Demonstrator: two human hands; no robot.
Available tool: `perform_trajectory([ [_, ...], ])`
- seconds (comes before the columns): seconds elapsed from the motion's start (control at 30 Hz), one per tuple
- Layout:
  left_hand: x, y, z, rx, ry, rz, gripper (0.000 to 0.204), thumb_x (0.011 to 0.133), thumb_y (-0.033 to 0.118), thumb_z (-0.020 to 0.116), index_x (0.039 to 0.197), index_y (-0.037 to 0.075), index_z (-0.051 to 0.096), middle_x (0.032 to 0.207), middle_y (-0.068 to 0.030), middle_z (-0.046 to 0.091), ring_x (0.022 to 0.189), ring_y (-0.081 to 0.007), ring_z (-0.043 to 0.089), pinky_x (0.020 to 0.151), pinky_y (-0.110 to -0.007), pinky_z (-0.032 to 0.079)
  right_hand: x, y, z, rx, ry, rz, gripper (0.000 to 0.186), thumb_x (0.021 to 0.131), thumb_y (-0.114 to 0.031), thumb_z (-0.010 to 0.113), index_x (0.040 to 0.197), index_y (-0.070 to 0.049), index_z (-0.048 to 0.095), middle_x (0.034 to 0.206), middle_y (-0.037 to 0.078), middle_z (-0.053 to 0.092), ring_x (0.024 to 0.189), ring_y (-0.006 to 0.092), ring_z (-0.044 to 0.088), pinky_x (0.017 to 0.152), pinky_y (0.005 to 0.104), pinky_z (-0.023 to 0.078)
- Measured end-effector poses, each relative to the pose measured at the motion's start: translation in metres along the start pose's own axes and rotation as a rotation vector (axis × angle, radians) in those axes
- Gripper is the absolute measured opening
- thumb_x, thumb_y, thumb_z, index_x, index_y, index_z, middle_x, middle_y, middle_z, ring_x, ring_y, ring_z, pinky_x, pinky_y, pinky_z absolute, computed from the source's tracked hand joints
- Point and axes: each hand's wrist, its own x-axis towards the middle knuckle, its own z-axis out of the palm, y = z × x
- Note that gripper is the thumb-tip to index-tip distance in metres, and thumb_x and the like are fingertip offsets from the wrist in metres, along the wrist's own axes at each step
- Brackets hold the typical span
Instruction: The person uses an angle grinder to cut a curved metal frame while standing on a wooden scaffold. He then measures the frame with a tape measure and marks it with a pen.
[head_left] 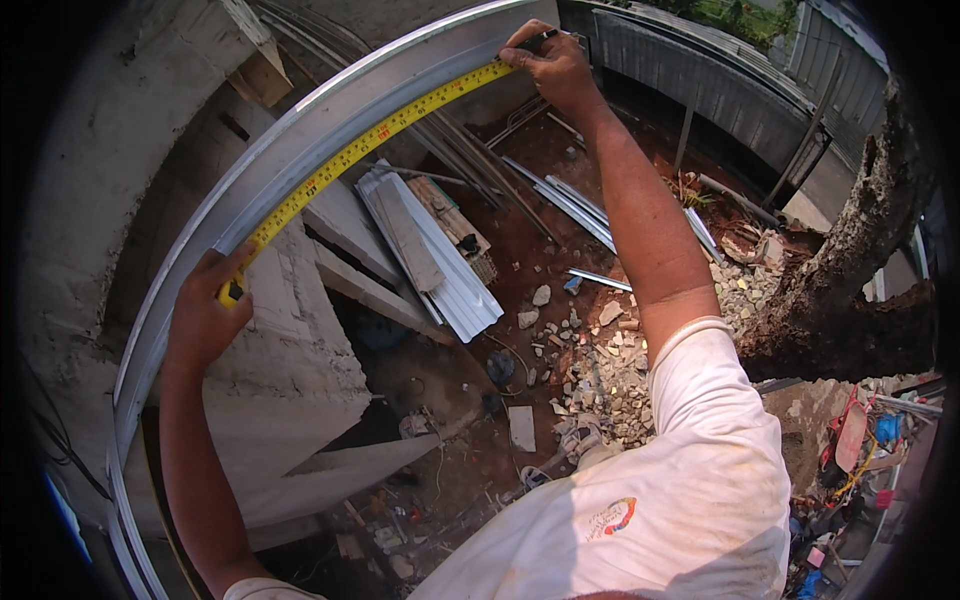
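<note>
A long grey metal channel [330, 105] curves across the upper left in the fisheye picture. Along its face a yellow tape measure [380, 130] is stretched out. My left hand [208, 308] is closed round the yellow case of the tape, most of which the palm hides. At the far end, my right hand [555, 70] pinches near the tape's end, against the channel. A small dark object [541, 41], perhaps a marker, shows between the right fingers; its kind is hard to make out.
Below lie corrugated metal sheets [440, 250], thin metal profiles [575, 210] and broken stone rubble [610, 370] on reddish soil. A rough concrete slab [270, 370] stands at left. At right rise a tree trunk [840, 260] and a grey wall [680, 70]; mixed debris [840, 490] lies lower right.
</note>
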Motion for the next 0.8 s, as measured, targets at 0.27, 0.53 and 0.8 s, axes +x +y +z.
perform_trajectory([
  [0.27, 0.0, -0.002, 0.004, 0.002, 0.039, 0.05, 0.065, 0.072, -0.003, 0.071, 0.135, 0.007, 0.061, 0.112, -0.0205, 0.062, 0.104, -0.034, 0.065, 0.097, -0.038, 0.05, 0.0, 0.002, 0.001, -0.062, 0.012, -0.093, 0.013, 0.09, -0.019, 0.075, 0.093, -0.008, 0.068, 0.085, 0.001, 0.068, 0.086, 0.0097, 0.06, 0.081, 0.0299, 0.047],
  [0.53, -0.005, -0.003, 0.017, 0.009, 0.01, 0.014, 0.062, 0.074, 0.002, 0.072, 0.135, 0.009, 0.062, 0.109, -0.0191, 0.061, 0.101, -0.0326, 0.065, 0.093, -0.038, 0.051, -0.002, -0.007, 0.004, -0.136, 0.019, 0.015, 0.01, 0.089, -0.016, 0.076, 0.091, -0.009, 0.068, 0.078, 0.001, 0.066, 0.078, 0.0087, 0.059, 0.074, 0.0293, 0.048],
  [0.8, -0.022, 0.003, 0.051, 0.019, -0.074, 0.01, 0.061, 0.075, 0.011, 0.072, 0.135, 0.013, 0.062, 0.101, -0.0147, 0.059, 0.092, -0.0305, 0.064, 0.085, -0.039, 0.053, 0.002, -0.002, 0.001, 0.044, -0.033, -0.043, 0.01, 0.089, -0.013, 0.075, 0.092, -0.007, 0.067, 0.082, 0.001, 0.068, 0.086, 0.0085, 0.063, 0.08, 0.0285, 0.05],
])
